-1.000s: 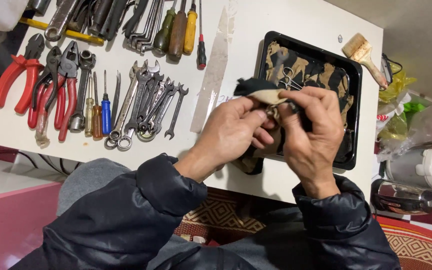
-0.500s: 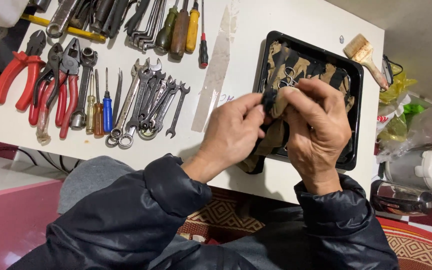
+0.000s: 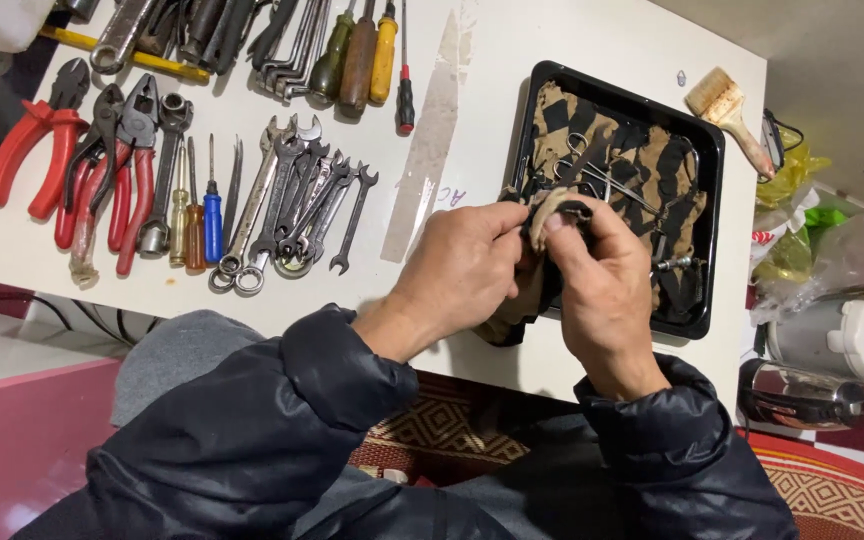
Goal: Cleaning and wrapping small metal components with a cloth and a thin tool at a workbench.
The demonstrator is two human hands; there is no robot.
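Tray (image 3: 714, 150) black, holds striped cloth (image 3: 642, 165), metal parts | left hand (image 3: 457, 275), right hand (image 3: 607, 285) fingers pinch cloth end

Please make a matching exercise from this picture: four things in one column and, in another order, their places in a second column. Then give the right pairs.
Things:
1. paintbrush
2. red-handled pliers
3. striped cloth
4. blue-handled screwdriver

Places:
A. inside the black tray
B. far left end of the white table
C. table corner, right of the tray
D. between the pliers and the wrenches

Pairs: 1-C, 2-B, 3-A, 4-D
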